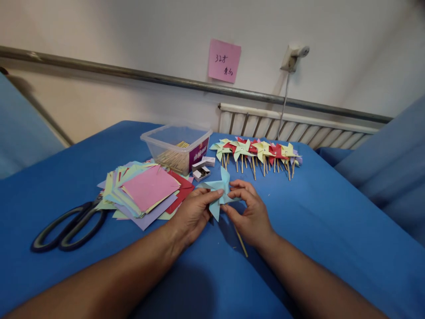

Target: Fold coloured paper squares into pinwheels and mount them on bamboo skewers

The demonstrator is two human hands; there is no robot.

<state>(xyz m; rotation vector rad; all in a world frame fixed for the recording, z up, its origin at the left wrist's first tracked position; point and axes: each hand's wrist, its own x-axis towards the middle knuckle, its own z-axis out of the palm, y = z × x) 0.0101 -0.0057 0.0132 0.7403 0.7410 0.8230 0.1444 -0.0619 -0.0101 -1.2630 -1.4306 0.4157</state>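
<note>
- The blue pinwheel is up between the two hands, in front of the person and above the surface, its folded vanes spread out.
- Left hand: the grip is narrow, closed on the blue pinwheel. The thumb lies across its front, its tip near the centre, while the fingers curl in below and behind, partly hidden.
- Right hand: this grip is narrow too, with the thumb and bent fingers gathered about the right-hand vane. The thumb tip is at the lower edge, the fingers above it.
- A thin stick slants down from under the right hand. Its upper end is hidden, so whether it joins the pinwheel cannot be told.
- Beyond the left forearm is a loose pile of colored paper, a pink sheet on top and a red one showing at the right.
- The scissors lie left of the pile, handles toward the person, blades mostly under the paper.
- Behind the paper stands a clear plastic box holding more sticks; two small boxes sit just beside it.
- At the back right, a cluster of pinwheels in green, yellow and red lies near the radiator.
</note>
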